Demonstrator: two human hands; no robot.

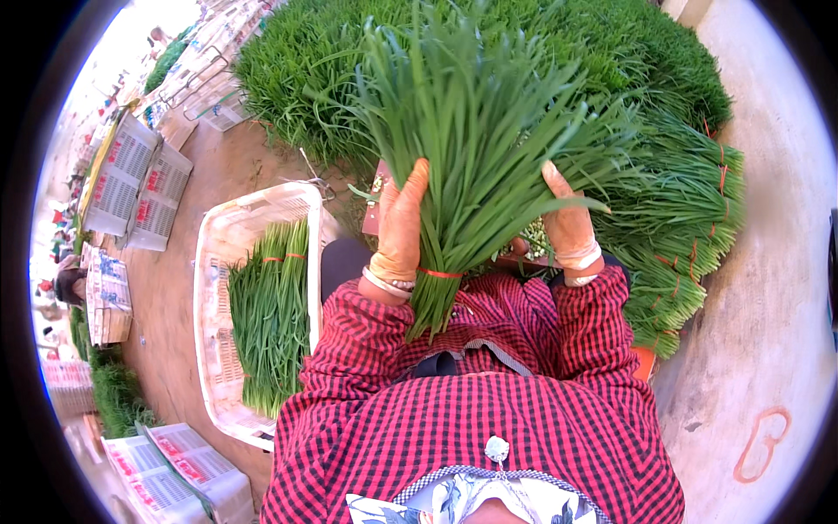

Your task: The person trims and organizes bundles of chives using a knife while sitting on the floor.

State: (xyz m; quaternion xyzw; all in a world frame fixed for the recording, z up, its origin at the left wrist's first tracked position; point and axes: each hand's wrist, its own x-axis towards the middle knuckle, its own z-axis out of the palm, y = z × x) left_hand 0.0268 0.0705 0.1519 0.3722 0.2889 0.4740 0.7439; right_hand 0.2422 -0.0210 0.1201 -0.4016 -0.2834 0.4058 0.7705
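A large bunch of garlic chives point(463, 166) stands upright before my chest, leaves fanned out at the top. A red rubber band point(441, 273) circles its stems near the cut ends, which point down at my lap. My left hand point(400, 225) grips the bunch from the left, thumb raised along the leaves. At the right side, my right hand point(572, 225) holds the spread leaves with its thumb up; its other fingers are mostly hidden behind them. One long leaf crosses in front of the right wrist.
To my left stands a white plastic crate point(209, 306) holding banded chives point(275, 323). A big heap of chives point(611, 52) lies ahead, with more banded bunches point(690, 236) at the right beside a pale wall point(751, 288). Stacked crates point(144, 183) line the far left.
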